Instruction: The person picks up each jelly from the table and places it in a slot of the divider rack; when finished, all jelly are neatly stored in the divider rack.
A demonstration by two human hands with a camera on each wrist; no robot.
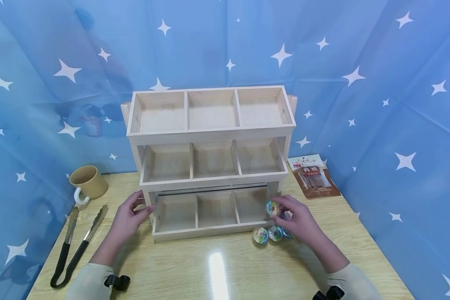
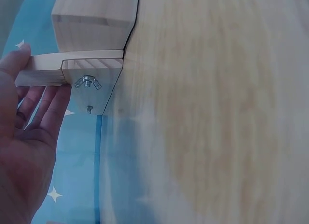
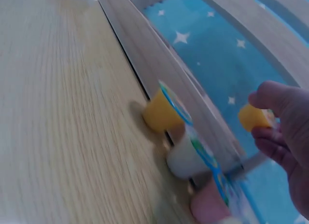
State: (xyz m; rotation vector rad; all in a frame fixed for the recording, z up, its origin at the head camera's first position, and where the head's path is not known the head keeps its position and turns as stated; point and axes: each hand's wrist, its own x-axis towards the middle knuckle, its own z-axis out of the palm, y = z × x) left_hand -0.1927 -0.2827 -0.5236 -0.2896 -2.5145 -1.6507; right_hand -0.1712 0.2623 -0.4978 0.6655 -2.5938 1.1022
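Observation:
A pale wooden three-tier rack (image 1: 217, 229) stands on the table, each tier split into three compartments. At its lower left side, my left hand (image 1: 130, 213) grips the frame, with the thumb on one face of a wooden bar (image 2: 46, 69) and the fingers on the other. My right hand (image 1: 298, 216) pinches a small yellow jelly cup (image 3: 253, 118) by the bottom tier's right compartment. Along the rack's front edge sit a yellow jelly cup (image 3: 164, 110), a white one (image 3: 186, 159) and a pink one (image 3: 210, 202). Other cups are partly hidden by the right hand.
Black-handled tongs (image 1: 75, 250) lie at the left, below a tan mug (image 1: 90, 182) with a white handle. A brown snack packet (image 1: 315, 179) lies right of the rack. Behind everything hangs a blue curtain (image 1: 210, 46) with white stars.

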